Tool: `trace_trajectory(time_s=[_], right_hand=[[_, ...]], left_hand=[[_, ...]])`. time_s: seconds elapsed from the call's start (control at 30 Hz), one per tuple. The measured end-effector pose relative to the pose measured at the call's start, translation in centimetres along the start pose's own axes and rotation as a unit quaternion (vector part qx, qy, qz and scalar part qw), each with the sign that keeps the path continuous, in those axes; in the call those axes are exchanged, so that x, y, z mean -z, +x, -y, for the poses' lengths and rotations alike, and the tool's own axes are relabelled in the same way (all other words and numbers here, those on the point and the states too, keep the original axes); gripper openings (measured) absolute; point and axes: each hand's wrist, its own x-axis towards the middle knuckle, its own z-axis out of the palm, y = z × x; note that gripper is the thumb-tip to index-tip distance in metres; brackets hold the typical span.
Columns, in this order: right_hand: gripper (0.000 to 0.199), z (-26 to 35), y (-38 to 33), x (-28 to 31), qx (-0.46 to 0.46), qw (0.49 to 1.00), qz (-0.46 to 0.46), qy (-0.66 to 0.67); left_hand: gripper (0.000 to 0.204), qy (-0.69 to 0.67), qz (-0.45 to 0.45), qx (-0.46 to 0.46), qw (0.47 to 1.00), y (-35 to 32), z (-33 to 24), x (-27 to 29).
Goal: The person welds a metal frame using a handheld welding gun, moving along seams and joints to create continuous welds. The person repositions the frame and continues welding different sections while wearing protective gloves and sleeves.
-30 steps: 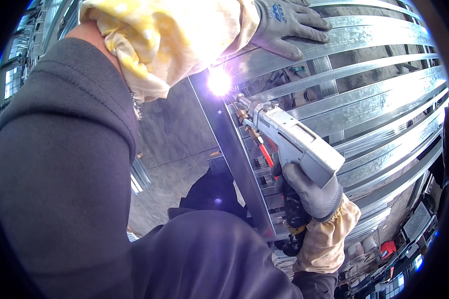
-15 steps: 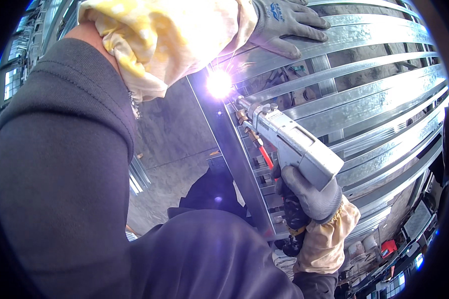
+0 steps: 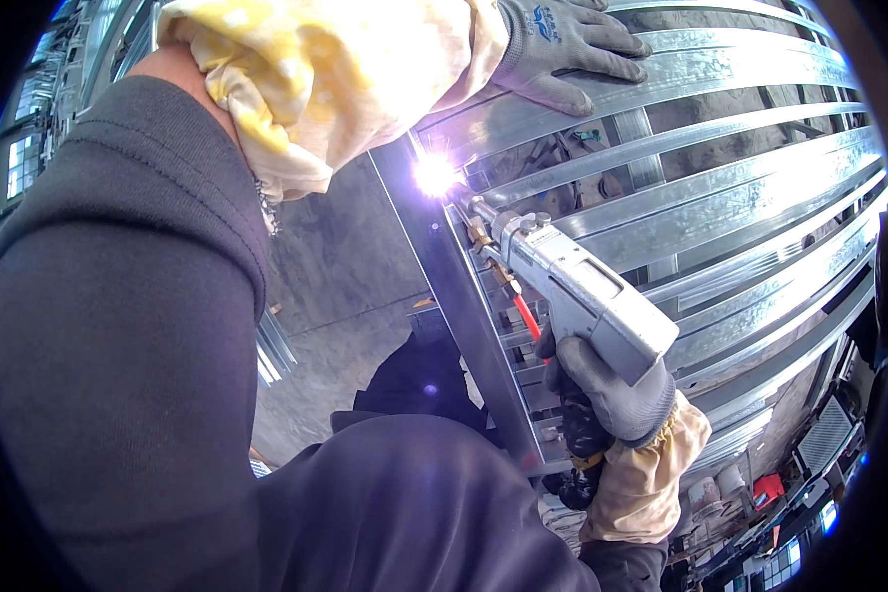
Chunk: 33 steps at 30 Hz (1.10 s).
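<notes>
In a grey glove, my right hand (image 3: 617, 390) is wrapped round the handle of a silver welding gun (image 3: 592, 291). Its nozzle points up and left at a metal frame, where a bright white-violet arc (image 3: 434, 176) throws sparks. The glare hides the joint itself. A red hose (image 3: 527, 318) runs from brass fittings beside the nozzle toward my grip. My left hand (image 3: 572, 54), also gloved, lies with spread fingers on a wide galvanized bar (image 3: 701, 61) beyond the arc. Yellow-and-white sleeve covers (image 3: 335, 79) wrap my forearms.
Long parallel steel bars (image 3: 740, 187) stretch to the right, with gaps between them. A side rail (image 3: 464, 296) forms the frame's near left edge. Grey concrete floor (image 3: 355, 257) lies left of it. A red object (image 3: 768, 490) and pale buckets stand at the lower right.
The gun's tip and the arc have shifted very slightly right and down along the frame. My left hand stays where it was.
</notes>
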Motion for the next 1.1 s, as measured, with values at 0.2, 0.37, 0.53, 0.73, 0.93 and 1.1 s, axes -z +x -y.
trace_trajectory(time_s=[0.2, 0.37, 0.53, 0.73, 0.93, 1.1], right_hand=[[0.041, -0.4, -0.9, 0.5, -0.011, 1.0, -0.018, -0.019], [0.04, -0.4, -3.5, 1.2, -0.034, 0.998, -0.02, 0.054], [0.041, -1.2, -5.0, 1.8, -0.029, 0.997, -0.011, 0.073], [0.041, -2.0, -3.4, 1.4, 0.005, 1.0, 0.016, 0.008], [0.034, -2.2, -1.5, 1.3, -0.008, 0.996, 0.021, 0.081], [0.036, -2.0, -0.9, 1.4, -0.011, 0.996, 0.03, 0.079]], left_hand=[[0.085, 0.033, -0.002, -0.002, 0.999, 0.1, -0.1, 0.5], [0.074, 0.114, 0.01, 0.05, 0.992, -0.4, -0.3, 0.2], [0.109, 0.107, 0.104, 0.279, 0.949, 3.3, -7.1, -0.9], [0.13, 0.169, 0.194, 0.347, 0.902, 3.8, -10.4, -0.8], [0.112, 0.124, 0.074, 0.292, 0.946, 2.4, -9.9, -1.8], [0.128, 0.021, 0.166, 0.316, 0.934, 3.1, -9.1, -0.7]])
